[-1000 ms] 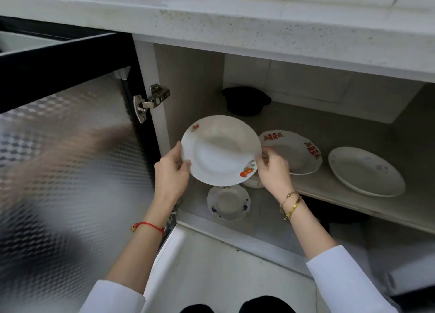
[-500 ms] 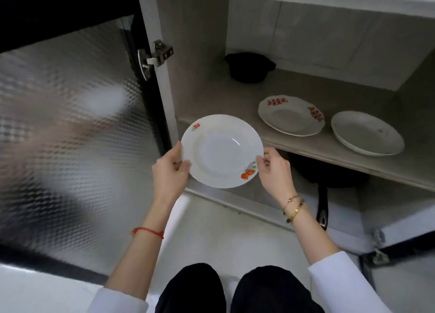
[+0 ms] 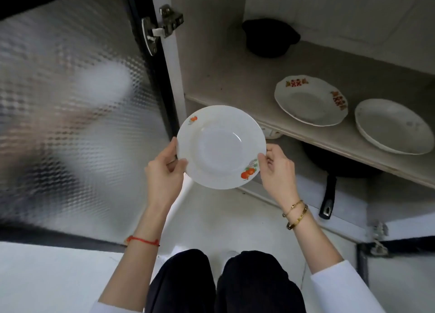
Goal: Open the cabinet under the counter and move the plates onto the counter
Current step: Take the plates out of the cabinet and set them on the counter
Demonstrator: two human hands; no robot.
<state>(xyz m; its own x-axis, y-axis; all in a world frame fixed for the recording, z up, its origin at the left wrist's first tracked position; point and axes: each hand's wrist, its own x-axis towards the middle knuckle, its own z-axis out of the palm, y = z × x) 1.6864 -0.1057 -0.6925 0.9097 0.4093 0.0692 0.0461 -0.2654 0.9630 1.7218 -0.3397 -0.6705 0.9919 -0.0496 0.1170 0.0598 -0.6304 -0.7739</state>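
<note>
So the white ceramic plate with the orange fruit print [image 3: 221, 146] is now fully out of the cabinet. A second ago it was level with the shelf opening; now it's held flat over the floor in front of the knees. Left hand [image 3: 164, 171] and right hand [image 3: 277, 169] each have a closed grip pinching opposite rims. The worktop has dropped out of view, so I'd guess standing and lifting comes next. Still on the beige cabinet shelf [image 3: 235, 84]: a scalloped plate with red patterns [image 3: 310, 100] and a plain white plate [image 3: 393, 126], side by side.
</note>
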